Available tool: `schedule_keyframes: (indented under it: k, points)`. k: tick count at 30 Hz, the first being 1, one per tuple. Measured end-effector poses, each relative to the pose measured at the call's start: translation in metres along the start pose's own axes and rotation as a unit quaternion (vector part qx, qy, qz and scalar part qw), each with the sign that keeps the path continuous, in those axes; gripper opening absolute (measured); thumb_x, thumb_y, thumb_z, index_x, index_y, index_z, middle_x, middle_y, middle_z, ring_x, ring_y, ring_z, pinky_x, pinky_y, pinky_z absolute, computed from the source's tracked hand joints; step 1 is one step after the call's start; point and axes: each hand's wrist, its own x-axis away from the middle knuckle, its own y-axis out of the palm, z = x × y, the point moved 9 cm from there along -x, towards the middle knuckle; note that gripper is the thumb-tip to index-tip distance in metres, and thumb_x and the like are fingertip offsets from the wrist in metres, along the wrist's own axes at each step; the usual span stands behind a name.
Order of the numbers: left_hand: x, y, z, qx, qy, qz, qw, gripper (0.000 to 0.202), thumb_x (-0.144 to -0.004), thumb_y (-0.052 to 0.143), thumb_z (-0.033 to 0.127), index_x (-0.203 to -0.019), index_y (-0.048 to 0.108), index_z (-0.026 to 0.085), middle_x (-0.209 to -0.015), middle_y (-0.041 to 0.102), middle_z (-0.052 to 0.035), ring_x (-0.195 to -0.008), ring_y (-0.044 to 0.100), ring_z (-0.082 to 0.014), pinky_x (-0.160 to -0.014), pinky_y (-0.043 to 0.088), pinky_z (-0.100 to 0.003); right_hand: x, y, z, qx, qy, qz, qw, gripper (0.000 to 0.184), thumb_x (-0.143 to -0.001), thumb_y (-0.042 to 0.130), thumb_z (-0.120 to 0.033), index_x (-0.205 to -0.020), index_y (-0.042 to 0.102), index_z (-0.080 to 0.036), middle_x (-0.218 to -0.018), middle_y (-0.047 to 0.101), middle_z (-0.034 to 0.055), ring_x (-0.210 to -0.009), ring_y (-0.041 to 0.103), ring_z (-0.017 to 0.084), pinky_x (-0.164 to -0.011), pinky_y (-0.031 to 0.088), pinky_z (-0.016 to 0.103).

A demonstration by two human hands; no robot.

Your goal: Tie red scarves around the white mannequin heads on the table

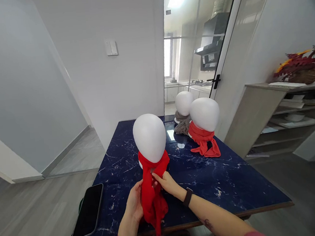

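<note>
A white mannequin head [149,137] stands near the front of the dark blue marble table [231,185], with a red scarf [153,196] tied around its neck and hanging down. My left hand [134,205] is closed around the hanging part of the scarf from the left. My right hand [166,181] pinches the scarf just below the knot; a black watch sits on that wrist.
Two more white heads stand at the table's back: one with a red scarf [203,141], one with a grey-brown scarf [182,125]. A black phone [88,210] lies at the front left corner. Shelves [285,116] with a flower basket [304,67] stand to the right.
</note>
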Motion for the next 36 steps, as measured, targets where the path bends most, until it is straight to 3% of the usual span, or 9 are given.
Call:
schedule_keyframes:
  k: [4,7,9,13,15,20,29,32,36]
  points:
    - [-0.006,0.002,0.000,-0.069,-0.031,-0.020,0.997,0.023,-0.078,0.048,0.016,-0.090,0.065,0.007,-0.080,0.072,-0.0117,-0.082,0.069,-0.0243,-0.080,0.052,-0.036,-0.002,0.007,0.014,-0.179,0.071,-0.004,0.981,0.043,-0.067,0.071,-0.056,-0.079,0.060,-0.016,-0.069,0.063,0.0008,-0.061,0.057,0.013,-0.058,0.045,0.025]
    - [-0.010,0.002,0.010,-0.187,0.041,-0.022,0.981,0.017,-0.072,0.053,0.018,-0.081,0.066,0.011,-0.078,0.070,-0.0088,-0.082,0.066,-0.0231,-0.080,0.050,-0.035,0.002,0.012,0.020,-0.291,0.130,0.000,0.948,0.045,-0.064,0.075,-0.052,-0.089,0.061,-0.017,-0.081,0.067,0.0024,-0.070,0.061,0.014,-0.065,0.048,0.028]
    - [-0.010,0.005,0.018,-0.331,0.119,-0.021,0.936,0.015,-0.071,0.053,0.020,-0.076,0.066,0.014,-0.078,0.069,-0.0063,-0.083,0.063,-0.0221,-0.082,0.048,-0.035,0.004,0.015,0.016,-0.300,0.139,-0.016,0.944,0.045,-0.064,0.077,-0.047,-0.093,0.062,-0.016,-0.086,0.068,0.0032,-0.074,0.062,0.014,-0.069,0.049,0.028]
    - [-0.001,0.015,0.026,-0.603,0.267,0.024,0.751,0.023,-0.075,0.044,0.019,-0.073,0.067,0.017,-0.088,0.063,-0.0066,-0.089,0.057,-0.0208,-0.091,0.043,-0.037,0.007,0.019,0.007,-0.245,0.129,-0.066,0.958,0.045,-0.057,0.084,-0.032,-0.092,0.064,-0.012,-0.087,0.068,0.0038,-0.076,0.061,0.014,-0.071,0.048,0.026]
    - [0.006,0.020,0.024,-0.650,0.299,0.023,0.698,0.030,-0.080,0.040,0.019,-0.085,0.069,0.018,-0.096,0.060,-0.0083,-0.093,0.057,-0.0204,-0.094,0.042,-0.038,0.008,0.020,0.005,-0.246,0.132,-0.083,0.957,0.048,-0.055,0.085,-0.027,-0.096,0.064,-0.012,-0.089,0.068,0.0039,-0.077,0.062,0.014,-0.071,0.048,0.026]
    - [0.017,0.019,0.029,-0.679,0.312,0.014,0.664,0.035,-0.082,0.040,0.019,-0.104,0.068,0.020,-0.099,0.059,-0.0087,-0.091,0.060,-0.0198,-0.089,0.047,-0.037,0.009,0.026,0.007,-0.279,0.162,-0.104,0.941,0.039,-0.056,0.083,-0.024,-0.088,0.064,-0.011,-0.081,0.068,0.0036,-0.069,0.062,0.013,-0.066,0.048,0.025]
    - [0.038,0.002,0.072,-0.724,0.297,0.172,0.598,0.035,-0.084,0.041,0.021,-0.116,0.053,0.018,-0.091,0.065,-0.0069,-0.073,0.064,-0.0194,-0.067,0.047,-0.031,0.009,0.031,0.008,-0.224,0.182,-0.134,0.948,0.037,-0.055,0.082,-0.032,-0.079,0.062,-0.011,-0.060,0.062,-0.0007,-0.051,0.055,0.009,-0.049,0.039,0.019]
    - [0.053,-0.001,0.081,-0.769,0.257,0.263,0.523,0.037,-0.086,0.041,0.024,-0.122,0.046,0.018,-0.093,0.068,-0.0083,-0.073,0.065,-0.0228,-0.061,0.043,-0.031,0.009,0.024,0.010,-0.226,0.197,-0.115,0.947,0.040,-0.054,0.083,-0.032,-0.080,0.061,-0.012,-0.061,0.059,-0.0035,-0.044,0.050,0.005,-0.043,0.032,0.018]
    - [0.072,0.009,0.091,-0.821,0.243,0.314,0.410,0.029,-0.090,0.035,0.027,-0.109,0.057,0.023,-0.109,0.066,-0.0079,-0.079,0.065,-0.0238,-0.061,0.040,-0.031,0.008,0.016,0.010,-0.225,0.208,-0.093,0.947,0.043,-0.051,0.084,-0.032,-0.080,0.059,-0.013,-0.063,0.059,-0.0049,-0.040,0.042,0.002,-0.041,0.026,0.018]
